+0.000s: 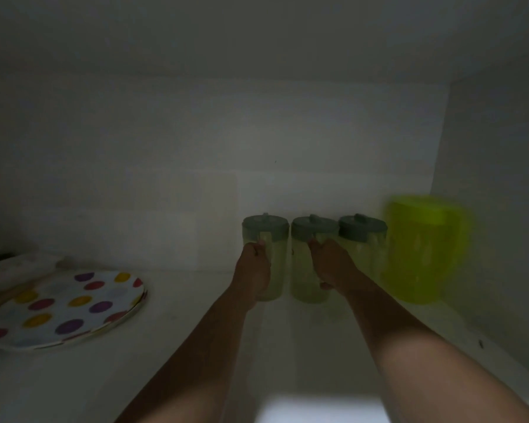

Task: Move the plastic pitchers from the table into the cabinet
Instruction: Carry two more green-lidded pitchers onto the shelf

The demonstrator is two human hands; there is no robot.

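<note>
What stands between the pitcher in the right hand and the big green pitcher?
In the head view, a third grey-lidded pitcher stands between the held pitcher and the green pitcher.

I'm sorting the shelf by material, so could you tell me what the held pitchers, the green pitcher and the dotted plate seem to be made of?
The two held pitchers: pale translucent plastic, by their see-through walls, with opaque grey-green lids. The green pitcher: glossy translucent lime plastic. The dotted plate: probably melamine or plastic with a smooth printed surface; dim light leaves that open.
</note>
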